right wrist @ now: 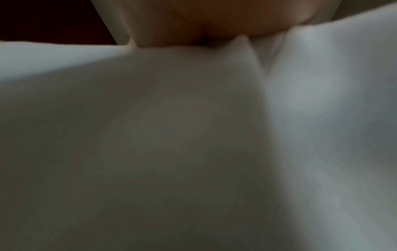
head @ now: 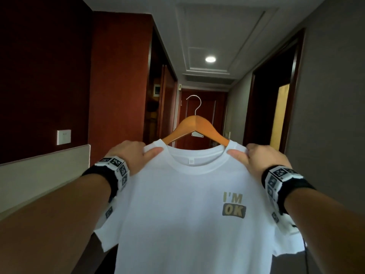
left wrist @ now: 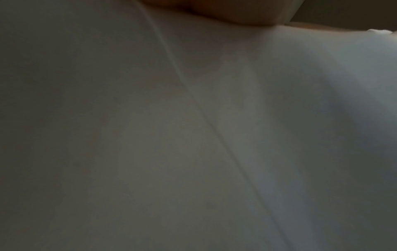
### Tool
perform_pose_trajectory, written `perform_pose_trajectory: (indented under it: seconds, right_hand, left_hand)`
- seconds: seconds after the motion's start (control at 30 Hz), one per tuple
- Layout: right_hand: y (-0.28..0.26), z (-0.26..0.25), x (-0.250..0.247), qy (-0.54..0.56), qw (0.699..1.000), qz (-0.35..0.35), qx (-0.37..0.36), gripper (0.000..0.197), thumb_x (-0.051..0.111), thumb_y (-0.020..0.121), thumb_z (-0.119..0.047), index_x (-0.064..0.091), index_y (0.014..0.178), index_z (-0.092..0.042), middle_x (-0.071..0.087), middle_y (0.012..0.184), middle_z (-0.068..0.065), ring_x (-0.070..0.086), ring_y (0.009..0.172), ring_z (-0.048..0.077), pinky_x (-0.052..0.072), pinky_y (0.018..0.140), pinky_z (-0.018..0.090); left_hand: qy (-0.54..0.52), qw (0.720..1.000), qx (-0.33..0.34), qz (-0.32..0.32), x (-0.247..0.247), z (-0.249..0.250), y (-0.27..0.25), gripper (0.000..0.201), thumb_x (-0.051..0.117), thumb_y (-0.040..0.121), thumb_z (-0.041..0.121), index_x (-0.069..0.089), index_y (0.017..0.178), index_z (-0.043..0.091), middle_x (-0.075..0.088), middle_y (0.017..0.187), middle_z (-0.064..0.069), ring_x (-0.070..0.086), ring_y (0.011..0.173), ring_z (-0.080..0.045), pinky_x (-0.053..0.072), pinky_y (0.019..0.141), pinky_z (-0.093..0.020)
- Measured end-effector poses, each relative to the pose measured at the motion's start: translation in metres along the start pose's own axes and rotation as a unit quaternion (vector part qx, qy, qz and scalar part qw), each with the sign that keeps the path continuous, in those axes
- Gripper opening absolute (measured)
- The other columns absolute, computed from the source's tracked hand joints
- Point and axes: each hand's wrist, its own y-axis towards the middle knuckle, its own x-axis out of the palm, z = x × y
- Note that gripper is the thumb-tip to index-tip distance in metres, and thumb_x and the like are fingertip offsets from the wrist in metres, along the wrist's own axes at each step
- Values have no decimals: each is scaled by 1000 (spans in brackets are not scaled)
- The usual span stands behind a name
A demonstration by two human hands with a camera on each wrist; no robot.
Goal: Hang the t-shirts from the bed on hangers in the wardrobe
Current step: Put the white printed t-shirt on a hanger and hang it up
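A white t-shirt with "I'M OK" printed on the chest hangs on a wooden hanger with a metal hook, held up at chest height in the head view. My left hand pinches the shirt's left shoulder beside the collar. My right hand pinches its right shoulder the same way. Both wrist views are filled by blurred white t-shirt fabric, with part of a hand at the top edge.
A narrow hallway lies ahead with a red-brown door at its end. Dark red wardrobe panels and an open recess line the left. A dark doorway opens on the right. A wall switch is at left.
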Motion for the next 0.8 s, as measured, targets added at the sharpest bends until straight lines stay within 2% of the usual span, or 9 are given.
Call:
perform_pose_trajectory:
  seconds: [0.13,0.23,0.4,0.53,0.63,0.73,0.8]
  right_hand:
    - [66,28,43,-13,1000,14,-3,75,14,80,-93,51,85,-27,62,81,-1,62,77,24,55,72,41]
    - [127,50,71,2,1000,8,0,76,15,80,-94,51,84,-27,63,81,0,63,76,24,57,76,44]
    - [217,74,124,-3,1000,5,-11,81,12,79,-95,54,86,-26,62,79,0,64,76,26,58,75,43]
    - [261,77,175,-5,999,-41,-24,75,15,82,-91,51,86,-25,57,79,-1,60,77,26,54,72,40]
    - [294,74,208,4,998,-47,-33,79,12,80,-93,52,86,-25,57,77,-1,60,74,24,57,73,42]
    - [326,67,236,-3,997,-66,-42,75,14,84,-90,50,86,-24,55,76,-2,51,65,18,47,64,36]
    - [346,61,254,-2,996,-71,-46,74,13,84,-89,50,85,-24,55,76,-2,49,65,18,44,63,36]
  left_hand:
    - [-5,1000,5,-3,38,27,68,72,20,91,83,60,89,23,64,85,0,61,78,-16,51,75,-37]
    - [3,1000,1,-10,58,51,128,71,21,91,83,60,88,24,64,85,0,60,77,-16,50,74,-36]
    - [28,999,-27,-11,97,74,209,72,20,92,83,61,93,22,63,85,0,60,77,-15,52,76,-35]
    - [49,997,-43,-30,140,73,251,77,18,89,86,62,92,23,64,82,-1,61,77,-18,55,76,-38]
    - [57,996,-52,-35,166,67,281,77,18,90,86,62,87,23,64,81,-2,60,75,-19,50,71,-36]
    - [69,995,-59,-39,187,59,310,76,19,91,85,62,87,22,63,80,-2,59,75,-19,47,70,-36]
    - [74,994,-63,-43,201,52,332,76,19,91,84,61,87,20,64,80,-4,60,74,-20,49,71,-36]
